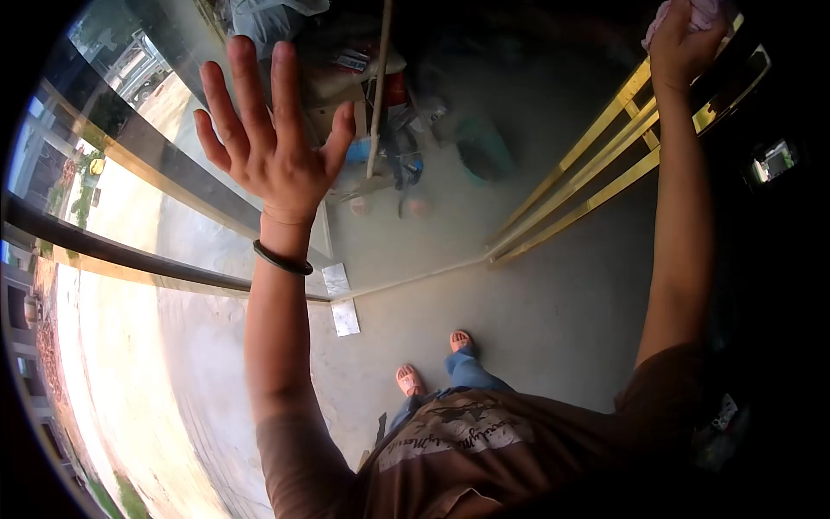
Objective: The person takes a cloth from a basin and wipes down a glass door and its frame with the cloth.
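My left hand point(272, 143) is raised at the upper left with its fingers spread and a dark band around the wrist. It holds nothing and appears to be against the clear glass pane point(406, 246), though the contact itself is hard to make out. High at the upper right, my right hand point(687, 52) is closed around a crumpled pink cloth point(705, 12). Near that hand and forearm run the shiny gold-coloured metal bars point(605, 125) of the door frame, partly hidden by the forearm.
Behind the glass are a wooden pole point(380, 78), a teal basket point(482, 151), cardboard and plastic bags point(272, 17). White paper pieces point(345, 317) are at the pane's lower edge. My sandalled feet point(410, 379) stand on the grey floor. Bright ground point(112, 346) lies outside, left.
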`<state>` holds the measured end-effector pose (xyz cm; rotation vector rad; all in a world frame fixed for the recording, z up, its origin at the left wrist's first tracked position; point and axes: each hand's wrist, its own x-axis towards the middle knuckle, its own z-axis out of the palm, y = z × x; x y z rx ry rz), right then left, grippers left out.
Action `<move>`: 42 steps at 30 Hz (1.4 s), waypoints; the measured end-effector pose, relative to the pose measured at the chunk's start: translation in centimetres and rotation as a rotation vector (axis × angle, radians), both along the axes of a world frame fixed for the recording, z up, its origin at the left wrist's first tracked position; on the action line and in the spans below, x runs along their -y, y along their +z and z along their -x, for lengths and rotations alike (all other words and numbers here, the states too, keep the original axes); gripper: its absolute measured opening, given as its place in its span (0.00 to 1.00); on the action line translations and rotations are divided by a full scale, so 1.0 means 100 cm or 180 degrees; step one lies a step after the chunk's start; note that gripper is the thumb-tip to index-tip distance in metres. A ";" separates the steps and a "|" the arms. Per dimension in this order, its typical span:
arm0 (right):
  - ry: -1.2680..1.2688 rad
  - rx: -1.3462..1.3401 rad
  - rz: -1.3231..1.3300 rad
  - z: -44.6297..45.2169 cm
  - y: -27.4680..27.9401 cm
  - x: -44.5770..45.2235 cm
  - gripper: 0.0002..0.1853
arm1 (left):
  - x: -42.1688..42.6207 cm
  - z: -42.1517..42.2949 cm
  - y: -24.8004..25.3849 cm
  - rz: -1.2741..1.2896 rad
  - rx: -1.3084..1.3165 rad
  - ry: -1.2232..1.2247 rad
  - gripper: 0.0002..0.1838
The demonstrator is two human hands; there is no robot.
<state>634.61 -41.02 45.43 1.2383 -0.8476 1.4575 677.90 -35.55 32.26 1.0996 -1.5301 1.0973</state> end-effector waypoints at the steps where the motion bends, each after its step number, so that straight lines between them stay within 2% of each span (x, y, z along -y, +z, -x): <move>1: 0.0319 0.0089 0.0016 0.000 -0.004 0.014 0.27 | 0.003 0.000 0.000 -0.0001 -0.0003 0.0059 0.38; 4: 0.0522 0.0143 0.0188 0.009 -0.013 0.044 0.28 | 0.010 0.001 -0.004 -0.0029 0.0021 0.0191 0.39; 5: 0.0497 0.0369 -0.0254 0.017 -0.016 0.039 0.32 | 0.011 0.000 -0.005 -0.0032 0.0031 0.0222 0.39; 6: 0.0883 0.0423 -0.0146 0.006 -0.016 0.037 0.30 | 0.012 -0.001 -0.005 -0.0013 0.0032 0.0206 0.39; 8: 0.0843 0.0157 -0.0098 0.012 -0.018 0.042 0.28 | 0.017 -0.002 -0.009 0.0010 0.0044 0.0175 0.40; 10: 0.1236 -0.0063 -0.0073 0.015 -0.020 0.047 0.26 | 0.023 -0.002 -0.009 -0.0008 0.0090 0.0201 0.41; 12: 0.1470 0.0200 -0.0182 0.007 -0.024 0.042 0.28 | 0.028 0.001 -0.009 0.0011 0.0095 0.0121 0.41; 15: 0.0631 -0.0049 0.0032 -0.004 -0.015 -0.013 0.31 | -0.005 -0.007 -0.010 0.0048 0.0123 0.0103 0.41; 16: 0.0760 -0.0163 0.0131 -0.007 -0.015 -0.021 0.31 | -0.009 -0.007 -0.010 0.0045 0.0119 0.0064 0.40; 19: 0.0298 -0.0429 -0.0113 -0.006 -0.007 -0.052 0.31 | -0.014 -0.006 -0.010 -0.0027 0.0077 0.0013 0.39; 22: 0.0199 -0.0931 -0.0409 -0.002 0.020 -0.064 0.30 | -0.009 -0.009 -0.009 -0.0085 -0.0001 -0.0059 0.36; 25: 0.0178 -0.0772 -0.0341 0.007 0.062 -0.063 0.28 | -0.018 -0.007 -0.003 -0.0223 0.0032 -0.0068 0.37; 28: 0.0288 -0.0236 -0.0425 0.023 0.116 -0.044 0.27 | -0.061 -0.013 0.028 -0.0797 -0.0021 -0.0436 0.30; 30: 0.0419 0.0357 -0.0668 0.020 0.159 -0.033 0.24 | -0.087 -0.044 0.066 -0.1320 -0.0476 -0.1861 0.26; 31: 0.0396 0.0119 -0.0280 0.016 0.179 -0.024 0.26 | -0.109 -0.055 0.085 -0.1496 -0.1350 -0.2840 0.34; 32: 0.0405 -0.0121 0.0075 0.005 0.192 -0.017 0.28 | -0.134 -0.072 0.114 -0.1476 -0.1227 -0.3104 0.49; 33: 0.0574 0.0177 -0.0177 -0.016 0.192 -0.027 0.27 | -0.170 -0.083 0.163 -0.1559 -0.0306 -0.4081 0.45; 34: 0.0695 0.0487 -0.0439 -0.034 0.189 -0.032 0.26 | -0.197 -0.089 0.189 -0.1654 0.0230 -0.4409 0.45; 37: 0.0055 -0.0115 -0.0090 -0.009 0.191 -0.010 0.34 | -0.257 -0.071 0.216 -0.1771 0.1325 -0.4649 0.44; 38: -0.0052 -0.0382 0.0067 -0.001 0.192 0.003 0.35 | -0.265 -0.067 0.211 -0.1786 0.1381 -0.4597 0.44; 39: 0.0245 -0.0374 -0.0019 -0.008 0.191 -0.005 0.34 | -0.271 -0.062 0.206 -0.1779 0.1457 -0.4581 0.43; 42: 0.0328 -0.0172 -0.0425 -0.028 0.183 -0.028 0.33 | -0.280 -0.060 0.196 -0.1785 0.1435 -0.4570 0.42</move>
